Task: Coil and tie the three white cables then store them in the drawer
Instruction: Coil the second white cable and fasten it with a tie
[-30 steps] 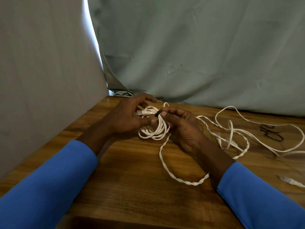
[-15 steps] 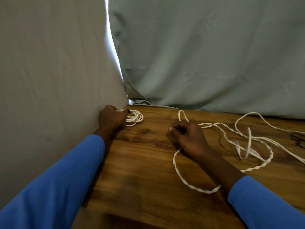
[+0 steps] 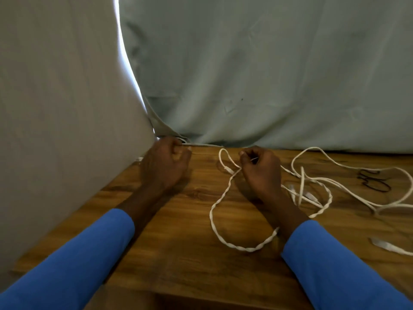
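Left hand (image 3: 164,166) loosely curled, empty; right hand (image 3: 261,168) pinching twisted white cable (image 3: 218,200); could snag on loose loops (image 3: 312,182).

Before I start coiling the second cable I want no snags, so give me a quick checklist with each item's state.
1. Right hand pinching the twisted white cable: ok.
2. Left hand free of cable: ok, nothing visible in it.
3. Remaining cables untangled: not ok, they cross each other.
4. Black ties on the table within sight: ok.
5. First coil set aside: cannot tell.
6. Drawer open: cannot tell, not in view.
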{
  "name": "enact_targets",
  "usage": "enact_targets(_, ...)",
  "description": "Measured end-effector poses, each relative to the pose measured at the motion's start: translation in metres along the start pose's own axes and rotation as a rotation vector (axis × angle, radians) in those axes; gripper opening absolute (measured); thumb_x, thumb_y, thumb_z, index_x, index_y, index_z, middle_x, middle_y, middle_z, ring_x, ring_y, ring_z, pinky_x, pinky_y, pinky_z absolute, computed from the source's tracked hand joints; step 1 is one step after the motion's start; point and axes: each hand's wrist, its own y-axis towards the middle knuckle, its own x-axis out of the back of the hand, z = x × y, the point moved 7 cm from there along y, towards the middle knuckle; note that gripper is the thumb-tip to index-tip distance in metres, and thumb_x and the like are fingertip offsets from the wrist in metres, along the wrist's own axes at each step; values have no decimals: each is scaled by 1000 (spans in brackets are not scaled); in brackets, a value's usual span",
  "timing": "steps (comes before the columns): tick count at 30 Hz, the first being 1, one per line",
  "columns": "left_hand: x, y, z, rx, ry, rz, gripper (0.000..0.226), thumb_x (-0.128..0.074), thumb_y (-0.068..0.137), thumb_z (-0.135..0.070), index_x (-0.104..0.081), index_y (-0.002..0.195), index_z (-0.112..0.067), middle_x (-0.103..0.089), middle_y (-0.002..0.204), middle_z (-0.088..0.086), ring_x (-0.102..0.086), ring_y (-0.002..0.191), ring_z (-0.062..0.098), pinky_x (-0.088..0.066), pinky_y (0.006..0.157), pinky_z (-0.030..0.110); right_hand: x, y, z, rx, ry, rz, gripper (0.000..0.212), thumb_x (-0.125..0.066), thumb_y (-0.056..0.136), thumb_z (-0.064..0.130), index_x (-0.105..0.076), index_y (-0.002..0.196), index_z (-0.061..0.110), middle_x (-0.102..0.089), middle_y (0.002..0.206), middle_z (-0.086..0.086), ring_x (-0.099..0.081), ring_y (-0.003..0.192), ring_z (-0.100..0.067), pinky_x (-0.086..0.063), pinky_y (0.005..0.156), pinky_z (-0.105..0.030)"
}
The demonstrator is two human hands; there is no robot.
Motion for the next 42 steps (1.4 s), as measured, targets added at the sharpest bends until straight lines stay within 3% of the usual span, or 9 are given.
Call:
enact_targets(5, -59, -52, -59, -56, 27, 537, 42, -71, 78, -68, -63, 101, -34, -66, 86, -13, -62, 84, 10, -39, 65, 31, 26, 6, -5, -28, 26, -60, 17, -68, 96, 27, -78, 95, 13, -75, 85, -3, -70, 83, -21, -57, 79, -41)
enact_targets(8, -76, -52, -59, -72, 88, 620, 42, -79, 78, -44, -60, 114, -32, -65, 98, -9, -61, 98, 14, -42, 70, 33, 36, -2, 1, 36, -38, -32, 14, -69, 96, 26, -78, 96, 15, -76, 87, -1, -69, 82, -16, -53, 75, -32)
enact_targets(17, -87, -22, -37, 306, -282, 415, 37, -76, 87, -49, -72, 78, -13, -68, 73, 3, -63, 74, 21, -44, 66, 33, 22, -15, -34, -50, -409, 268, 20, -60, 93, 43, -69, 90, 25, -72, 80, 4, -71, 78, -18, -60, 78, -42)
enact_targets(21, -123, -1, -30, 505, -415, 432, 47, -77, 84, -51, -58, 109, -16, -67, 86, 5, -66, 77, 23, -45, 60, 29, 10, -17, -31, 10, -437, 337, 16, -65, 91, 39, -72, 86, 25, -71, 79, 6, -69, 78, -15, -59, 75, -39)
enact_targets(26, -142, 19, -16, 617, -590, 404, 4, -69, 81, -2, -69, 80, 2, -71, 70, 21, -57, 46, 23, -45, 49, 30, 6, -14, -33, 55, -398, 374, 20, -63, 94, 41, -72, 86, 24, -70, 79, 6, -68, 78, -16, -56, 72, -34)
enact_targets(30, -99, 37, 1, 681, -883, 210, 9, -64, 91, 2, -62, 83, -1, -56, 56, 11, -52, 41, 16, -40, 37, 24, 14, -8, -14, 168, -334, 212, 16, -61, 99, 37, -73, 99, 27, -70, 91, 6, -64, 85, -14, -53, 76, -34)
enact_targets(34, -28, 48, 41, 619, -805, -45, 25, -79, 62, -29, -74, 73, -8, -69, 69, 17, -60, 65, 28, -47, 57, 36, 35, -6, 12, 323, -237, 6, 17, -62, 100, 31, -74, 102, 19, -70, 95, 0, -61, 88, -16, -53, 79, -38)
enact_targets(38, 21, 10, 14, 261, -327, -109, 19, -69, 94, -35, -73, 105, -20, -73, 96, 3, -67, 89, 25, -53, 82, 40, 61, -4, 28, 334, -9, -66, 23, -62, 101, 37, -74, 93, 18, -69, 80, 2, -63, 72, -16, -55, 66, -44)
enact_targets(42, -1, -51, -40, -110, -228, 326, 34, -61, 96, -55, -52, 128, -45, -66, 82, -4, -64, 74, 12, -49, 62, 32, 116, -15, 36, 181, 215, -287, 19, -65, 100, 34, -76, 94, 19, -70, 73, 2, -67, 69, -19, -57, 65, -46)
